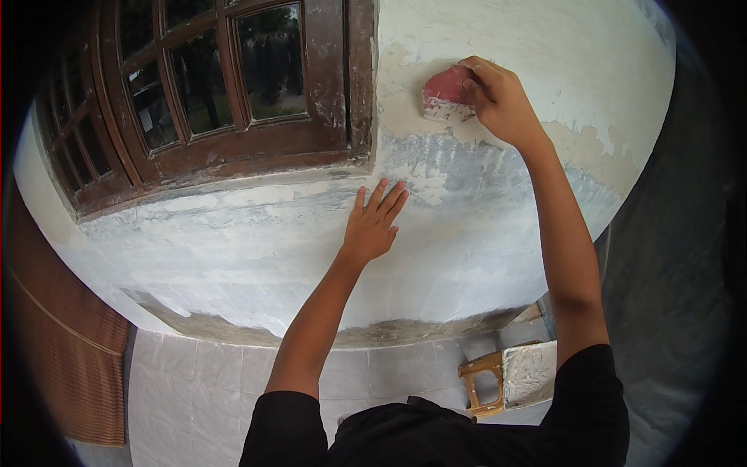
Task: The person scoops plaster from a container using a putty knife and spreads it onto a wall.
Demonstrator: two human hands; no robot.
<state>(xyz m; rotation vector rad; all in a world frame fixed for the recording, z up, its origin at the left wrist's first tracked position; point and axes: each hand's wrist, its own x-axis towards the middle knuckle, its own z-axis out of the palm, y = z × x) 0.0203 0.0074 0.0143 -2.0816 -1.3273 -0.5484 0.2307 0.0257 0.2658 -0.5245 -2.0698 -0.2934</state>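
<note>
My right hand (502, 97) grips a red putty scraper (445, 87) by its upper right side. The scraper's lower edge is smeared with white and lies against the wall, right of the window frame. Lower down and to the left, my left hand (373, 226) rests on the wall (257, 249) with its fingers spread and nothing in it. Patches of cream, white and grey coating cover the wall around both hands. Whether fresh putty sits under the scraper is hidden.
A brown wooden window frame (360, 78) with glass panes fills the upper left. By my right elbow, a putty-coated board or tray (529, 375) sits at a tan stool (484, 385) on the grey tiled floor (233, 373). Brown slatted blinds (70, 342) hang at left.
</note>
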